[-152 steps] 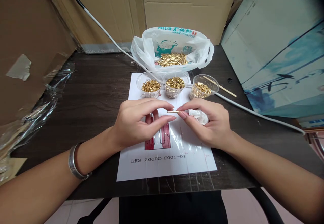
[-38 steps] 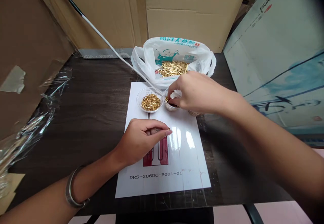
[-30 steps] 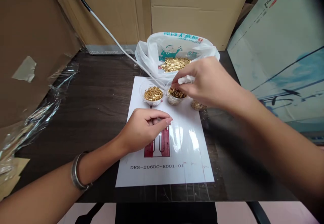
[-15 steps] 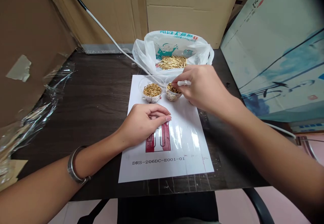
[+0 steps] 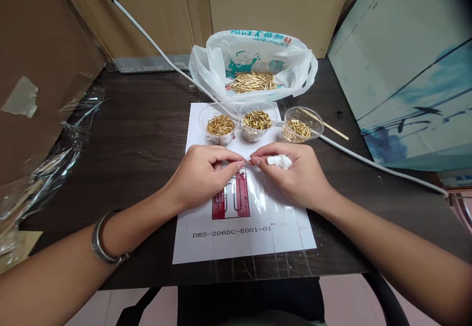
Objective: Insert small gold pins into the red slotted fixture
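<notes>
Over the printed sheet (image 5: 236, 242), my left hand (image 5: 201, 176) and my right hand (image 5: 295, 173) meet fingertip to fingertip. The left thumb and forefinger are pinched; whatever is between them is too small to make out. My right thumb and forefinger pinch at the same spot, while a crumpled white tissue (image 5: 279, 161) is tucked in that hand. Just beyond the fingers stand three clear plastic cups: a left cup (image 5: 201, 122) of tiny gold-coloured pins, a middle cup (image 5: 273, 119) of short brass-coloured pieces, and a right cup (image 5: 317, 125) with similar pieces, looking tilted.
Behind the cups lies an open white plastic bag (image 5: 201, 73) holding longer gold-coloured pins (image 5: 254, 81). A white cable (image 5: 158, 53) crosses the dark table (image 5: 140, 119). A wooden stick (image 5: 332, 129) lies right of the cups. Cardboard (image 5: 147, 16) and a printed box (image 5: 405, 70) wall the table.
My right hand has come back from the middle cup toward me and now meets the left fingertips. The right cup and stick have come into sight. My left hand has barely moved.
</notes>
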The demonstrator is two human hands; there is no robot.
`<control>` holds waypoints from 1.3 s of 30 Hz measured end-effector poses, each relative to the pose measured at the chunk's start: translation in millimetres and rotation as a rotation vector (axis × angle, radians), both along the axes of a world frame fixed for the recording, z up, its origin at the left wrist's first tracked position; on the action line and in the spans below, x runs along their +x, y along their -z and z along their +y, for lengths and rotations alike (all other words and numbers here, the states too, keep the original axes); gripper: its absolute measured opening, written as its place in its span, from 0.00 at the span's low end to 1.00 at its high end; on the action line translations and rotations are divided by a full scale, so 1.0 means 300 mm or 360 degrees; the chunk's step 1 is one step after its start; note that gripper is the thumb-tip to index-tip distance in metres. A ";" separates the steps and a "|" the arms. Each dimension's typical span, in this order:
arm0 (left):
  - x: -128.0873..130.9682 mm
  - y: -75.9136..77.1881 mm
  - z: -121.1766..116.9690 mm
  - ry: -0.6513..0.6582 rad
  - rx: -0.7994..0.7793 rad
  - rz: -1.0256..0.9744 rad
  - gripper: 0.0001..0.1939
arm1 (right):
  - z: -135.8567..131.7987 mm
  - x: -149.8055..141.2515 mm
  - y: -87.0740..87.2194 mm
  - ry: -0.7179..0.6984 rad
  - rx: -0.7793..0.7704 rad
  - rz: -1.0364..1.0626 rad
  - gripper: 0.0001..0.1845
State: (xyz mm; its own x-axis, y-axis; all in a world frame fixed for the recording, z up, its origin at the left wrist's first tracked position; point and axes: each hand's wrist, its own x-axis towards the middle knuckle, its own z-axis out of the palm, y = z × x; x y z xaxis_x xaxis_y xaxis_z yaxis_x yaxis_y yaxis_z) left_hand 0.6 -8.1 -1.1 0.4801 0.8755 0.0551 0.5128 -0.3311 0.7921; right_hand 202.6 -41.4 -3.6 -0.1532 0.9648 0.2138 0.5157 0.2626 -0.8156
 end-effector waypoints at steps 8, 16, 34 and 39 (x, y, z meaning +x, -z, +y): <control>-0.007 -0.004 0.003 -0.0004 0.0008 0.0110 0.09 | 0.007 0.000 0.014 0.0047 -0.0015 0.0056 0.06; -0.004 0.002 0.009 0.0170 0.0139 0.0013 0.07 | 0.002 -0.004 0.016 0.0026 0.0023 0.0082 0.05; -0.008 0.013 0.017 0.0318 0.0387 0.0076 0.05 | 0.018 0.010 0.000 -0.0065 -0.0228 -0.0084 0.11; -0.010 0.015 0.019 0.0333 0.0389 0.0109 0.06 | 0.020 0.003 0.002 -0.0162 -0.0260 -0.0073 0.14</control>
State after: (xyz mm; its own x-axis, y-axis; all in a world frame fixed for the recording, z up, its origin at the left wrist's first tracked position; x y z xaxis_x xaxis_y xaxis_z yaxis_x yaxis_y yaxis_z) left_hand -2.4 -2.4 -5.5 0.6580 0.7224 0.2125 0.4631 -0.6108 0.6422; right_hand 203.5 -35.4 -4.4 -0.2577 0.9651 0.0461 0.5310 0.1813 -0.8277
